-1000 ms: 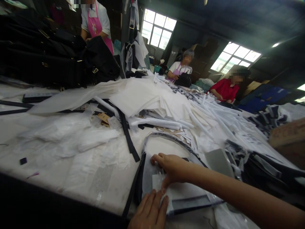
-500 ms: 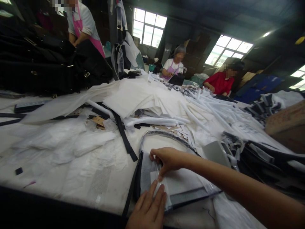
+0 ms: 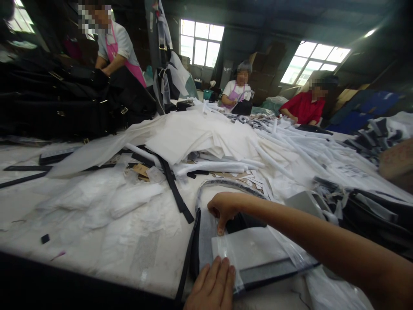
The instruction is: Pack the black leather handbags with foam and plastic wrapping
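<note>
Bag [image 3: 267, 270] at near edge of surface [image 3: 167, 267]. Left hand [image 3: 213, 286] flat on clear strip [image 3: 223, 246]; right hand [image 3: 227, 209] curled beyond, pinch unclear. Apparent step: securing sheet [image 3: 258, 247]. Next move likely calls for taut strip.

Bright paned windows [image 3: 201, 43], dark ceiling [image 3: 274, 19], light [image 3: 369, 32]

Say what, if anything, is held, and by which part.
Uncertain: the right hand curls at the clear film, perhaps pinching its upper end; the left hand lies flat.

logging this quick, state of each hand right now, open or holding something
Left hand: open, fingers laid flat on the bag.
Right hand: fingers curled over the bag; cannot tell whether they grip anything.
</note>
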Action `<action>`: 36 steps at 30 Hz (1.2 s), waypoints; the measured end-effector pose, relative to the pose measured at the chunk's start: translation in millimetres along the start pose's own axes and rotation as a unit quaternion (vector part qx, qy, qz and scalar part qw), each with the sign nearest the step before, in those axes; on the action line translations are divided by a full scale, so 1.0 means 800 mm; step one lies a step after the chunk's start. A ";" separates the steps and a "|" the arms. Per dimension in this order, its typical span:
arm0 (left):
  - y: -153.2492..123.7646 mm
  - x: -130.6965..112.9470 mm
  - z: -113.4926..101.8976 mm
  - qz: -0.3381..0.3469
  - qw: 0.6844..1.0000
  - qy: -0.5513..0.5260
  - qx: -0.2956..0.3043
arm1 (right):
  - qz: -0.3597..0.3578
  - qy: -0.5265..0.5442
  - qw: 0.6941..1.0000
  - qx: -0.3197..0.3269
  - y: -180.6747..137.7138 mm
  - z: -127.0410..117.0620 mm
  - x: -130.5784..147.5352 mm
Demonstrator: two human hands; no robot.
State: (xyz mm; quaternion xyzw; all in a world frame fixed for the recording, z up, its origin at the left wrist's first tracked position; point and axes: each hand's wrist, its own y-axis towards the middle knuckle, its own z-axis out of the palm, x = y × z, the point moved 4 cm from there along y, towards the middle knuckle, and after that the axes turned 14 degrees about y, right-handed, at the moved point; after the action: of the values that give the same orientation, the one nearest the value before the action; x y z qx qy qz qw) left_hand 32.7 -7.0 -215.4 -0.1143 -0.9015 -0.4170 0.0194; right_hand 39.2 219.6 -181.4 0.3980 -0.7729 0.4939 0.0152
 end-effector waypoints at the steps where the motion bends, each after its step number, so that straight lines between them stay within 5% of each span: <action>1: 0.000 0.001 0.000 -0.004 1.000 -0.001 -0.005 | -0.002 0.011 1.000 0.005 -0.003 0.000 -0.001; 10: 0.000 0.000 -0.002 -0.001 1.000 -0.002 -0.012 | -0.057 -0.019 0.993 -0.102 -0.066 0.022 0.020; 14: -0.002 -0.001 0.000 -0.002 1.000 -0.009 0.008 | -0.037 -0.073 0.987 -0.135 -0.058 0.030 0.025; 26: -0.004 0.000 0.001 0.002 0.998 -0.027 0.052 | -0.066 0.025 0.975 -0.209 -0.047 0.012 0.003; 31: 0.021 0.017 -0.028 0.029 0.991 -0.077 0.104 | -0.048 0.102 0.909 -0.400 -0.120 0.032 0.002; 36: 0.051 0.064 -0.043 -0.032 0.971 -0.199 0.129 | -0.010 0.200 0.825 -0.529 -0.216 0.142 -0.022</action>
State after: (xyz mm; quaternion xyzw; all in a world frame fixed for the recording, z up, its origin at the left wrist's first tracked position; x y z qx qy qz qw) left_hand -10.5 2.0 -155.9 -0.1625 -0.9368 -0.2660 -0.1588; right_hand 201.7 108.5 -117.0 0.2298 -0.8915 0.0778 0.3826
